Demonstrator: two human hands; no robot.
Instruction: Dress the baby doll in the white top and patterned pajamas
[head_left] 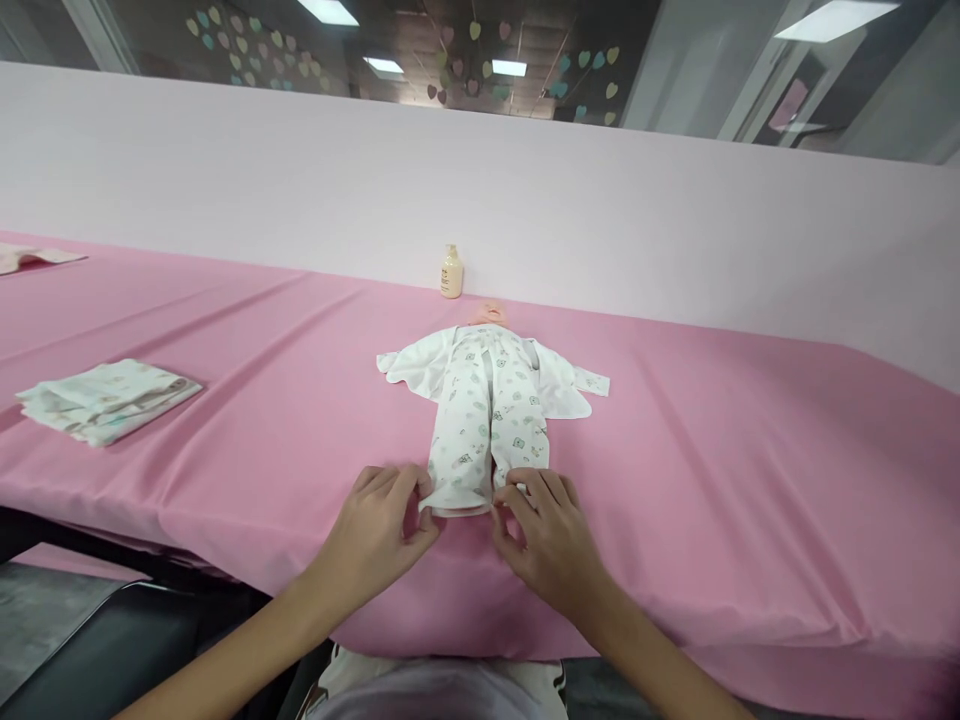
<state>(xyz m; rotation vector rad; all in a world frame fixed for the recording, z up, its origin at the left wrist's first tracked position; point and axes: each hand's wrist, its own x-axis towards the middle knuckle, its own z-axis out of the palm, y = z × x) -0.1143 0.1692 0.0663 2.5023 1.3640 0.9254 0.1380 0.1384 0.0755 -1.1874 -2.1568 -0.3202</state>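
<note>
White printed baby pants (463, 430) lie with their legs toward me on the pink cloth. My left hand (394, 515) pinches the outer corner of the left leg's hem. At that hem's inner corner, between the two legs, my right hand (544, 530) has its thumb and fingertips closed on the fabric. A white baby top (427, 365) spreads its sleeves to both sides under the pants. Beyond the collar shows a doll's head (491, 313); the rest of the doll, if any, is hidden by the clothes.
A cream pump bottle (451, 275) stands by the white wall behind the doll. Folded printed cloth (109, 395) lies to the left, and a pink-and-white item (37, 257) sits at the far left. A black chair (112, 640) is below the table edge.
</note>
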